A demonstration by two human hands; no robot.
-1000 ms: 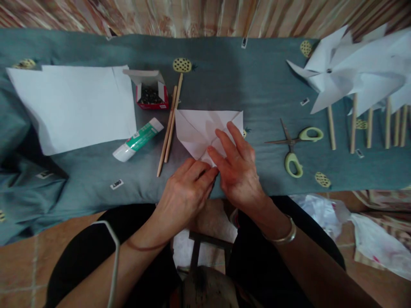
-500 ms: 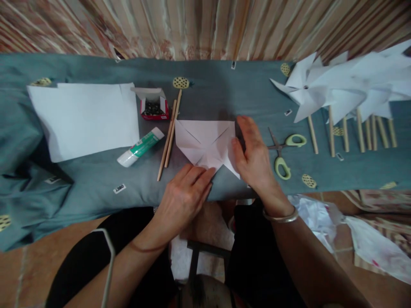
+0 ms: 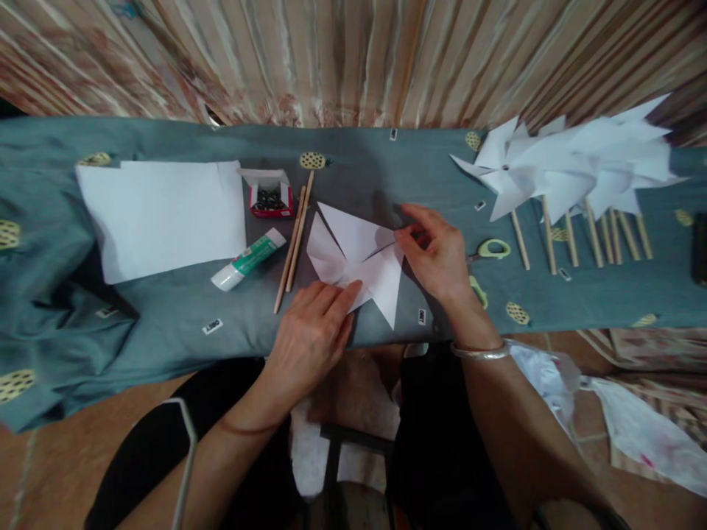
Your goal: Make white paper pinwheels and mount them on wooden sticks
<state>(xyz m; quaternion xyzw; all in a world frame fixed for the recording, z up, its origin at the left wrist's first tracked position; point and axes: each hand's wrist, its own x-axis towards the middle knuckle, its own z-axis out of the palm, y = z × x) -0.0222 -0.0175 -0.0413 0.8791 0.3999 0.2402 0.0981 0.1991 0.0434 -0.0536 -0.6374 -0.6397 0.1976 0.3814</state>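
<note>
A white paper square (image 3: 375, 272) with slits cut from its corners lies on the cloth in front of me, turned at an angle. My left hand (image 3: 317, 324) holds its lower left side, fingers together, with a curled flap pressed in towards the centre. At the paper's upper right corner, my right hand (image 3: 434, 250) pinches the tip between thumb and fingers. Green-handled scissors (image 3: 493, 249) lie just beyond that hand, which hides their blades. Two thin wooden sticks (image 3: 292, 250) rest left of the paper.
A glue tube (image 3: 248, 259) and a small open red box (image 3: 270, 200) of dark little pieces stand left of the sticks. Farther left is a stack of white paper (image 3: 171, 221). Several finished paper pinwheels (image 3: 513, 169) on sticks lie at the right. A pleated curtain (image 3: 353, 59) hangs behind.
The paper has been turned clockwise, and its left flap is now curled inward. My right hand has closed from open beside the paper to a pinch on its corner. The view has shifted slightly.
</note>
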